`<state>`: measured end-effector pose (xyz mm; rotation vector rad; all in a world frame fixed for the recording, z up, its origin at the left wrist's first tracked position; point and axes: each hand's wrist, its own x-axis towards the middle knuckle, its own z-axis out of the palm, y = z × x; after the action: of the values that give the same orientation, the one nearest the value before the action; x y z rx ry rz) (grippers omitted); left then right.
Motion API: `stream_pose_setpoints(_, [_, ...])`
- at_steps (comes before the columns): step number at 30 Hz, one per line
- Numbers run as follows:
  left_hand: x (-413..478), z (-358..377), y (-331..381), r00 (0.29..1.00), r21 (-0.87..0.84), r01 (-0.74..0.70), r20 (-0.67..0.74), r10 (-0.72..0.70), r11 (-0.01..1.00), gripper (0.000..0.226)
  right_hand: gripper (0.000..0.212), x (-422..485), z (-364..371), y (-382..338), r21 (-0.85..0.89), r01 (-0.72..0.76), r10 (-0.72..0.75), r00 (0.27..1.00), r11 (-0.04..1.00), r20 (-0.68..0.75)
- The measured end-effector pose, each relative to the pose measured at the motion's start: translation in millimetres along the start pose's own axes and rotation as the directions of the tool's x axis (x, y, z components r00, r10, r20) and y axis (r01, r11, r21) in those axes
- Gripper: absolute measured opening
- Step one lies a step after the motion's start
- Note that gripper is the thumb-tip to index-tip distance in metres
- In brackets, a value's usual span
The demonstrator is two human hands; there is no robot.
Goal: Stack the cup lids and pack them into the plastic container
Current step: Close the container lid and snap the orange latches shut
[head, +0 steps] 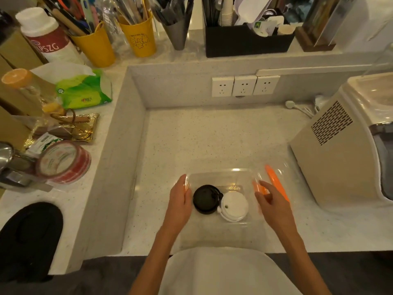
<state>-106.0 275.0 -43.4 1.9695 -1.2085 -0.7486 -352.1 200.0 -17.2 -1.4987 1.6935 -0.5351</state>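
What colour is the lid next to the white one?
Black: the round black plastic cup lid, head view.

The plastic container [219,174] is sitting on the counter [212,135], near its front edge and in the middle. Two lids are lying inside it side by side and touching: the left lid [205,199] and the right lid [234,206]. The left hand [179,199] is resting against the container's left wall; the right hand [274,205] is at its right side. A machine [331,156] is standing to the right of the container, and wall sockets [244,85] are sitting well behind it. On the raised ledge to the left, a tape roll [63,161] is lying in front of a tissue pack [84,90].
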Motion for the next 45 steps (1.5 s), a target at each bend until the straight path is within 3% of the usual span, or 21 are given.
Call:
stream_pose_setpoints(3, [7,0,-5,0.995,-0.010,-0.063,-0.071,0.063,0.998,0.031,0.041,-4,7,2,-0.011,-0.035,0.035,0.998,0.999,0.056])
stream_pose_setpoints(7, [18,4,-6,0.992,0.005,0.008,-0.122,-0.007,1.000,0.032,0.039,-1,13,8,0.132,-0.103,0.090,0.991,0.986,0.100])
stream_pose_setpoints(12, [17,1,-6,0.996,0.000,0.043,-0.082,-0.043,0.999,0.042,0.042,1,14,16,0.202,-0.074,0.052,0.992,0.977,0.112])
stream_pose_setpoints(22, [11,0,9,0.986,0.038,0.141,-0.101,-0.136,0.989,0.035,0.040,-1,22,12,0.275,-0.063,0.040,0.995,0.959,0.087])
stream_pose_setpoints(23, [13,0,13,0.979,0.063,0.185,-0.102,-0.178,0.981,0.033,0.038,-3,21,14,0.306,-0.059,0.038,0.997,0.950,0.074])
stream_pose_setpoints(25, [19,3,28,0.962,0.164,0.257,-0.133,-0.237,0.952,0.056,0.035,-8,17,24,0.364,-0.056,0.071,0.997,0.930,-0.030])
stream_pose_setpoints(28, [28,15,66,0.985,0.252,0.093,-0.162,-0.053,0.963,0.068,0.034,-13,6,51,0.412,-0.174,0.270,0.945,0.894,-0.187])
stream_pose_setpoints(33, [86,63,122,0.973,0.291,-0.206,0.158,0.166,0.934,0.051,0.050,-18,-9,99,0.543,-0.472,0.602,0.795,0.695,-0.079])
stream_pose_setpoints(35, [120,93,136,0.922,0.308,-0.221,0.376,0.095,0.925,0.047,0.054,-21,-9,105,0.612,-0.500,0.649,0.760,0.613,-0.029])
stream_pose_setpoints(38, [160,139,151,0.749,0.403,-0.198,0.651,-0.127,0.894,0.051,0.059,-23,-4,109,0.669,-0.518,0.680,0.733,0.533,0.026])
stream_pose_setpoints(41, [173,166,155,0.643,0.395,-0.154,0.736,-0.212,0.906,0.055,0.060,-19,-2,110,0.643,-0.532,0.673,0.738,0.550,0.035])
stream_pose_setpoints(45, [170,176,141,0.617,0.361,-0.027,0.740,-0.269,0.932,0.060,0.065,-11,-3,106,0.588,-0.562,0.656,0.751,0.582,0.068])
